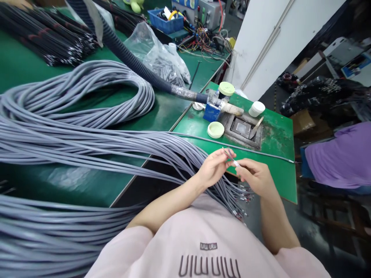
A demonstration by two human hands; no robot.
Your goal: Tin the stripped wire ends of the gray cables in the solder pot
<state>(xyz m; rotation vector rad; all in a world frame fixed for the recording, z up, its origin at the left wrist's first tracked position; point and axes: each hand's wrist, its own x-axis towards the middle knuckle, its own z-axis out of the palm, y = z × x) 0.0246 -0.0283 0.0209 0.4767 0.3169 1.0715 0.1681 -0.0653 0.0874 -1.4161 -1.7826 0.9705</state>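
Note:
My left hand pinches the thin loose wires at the end of a cable. Just to its right, my right hand grips the same cable end by its white section, thumb and fingers pressed together. Both hands are close together over the near edge of the small green board. A large bundle of grey cables runs from the left and passes under my left hand. Their stripped ends hang below the hands. One grey cable lies apart across the board.
Behind my hands, a square metal pot sits in the board, beneath a hose nozzle. Round containers stand nearby. Coiled cables and a plastic bag lie left. A person in purple is at right.

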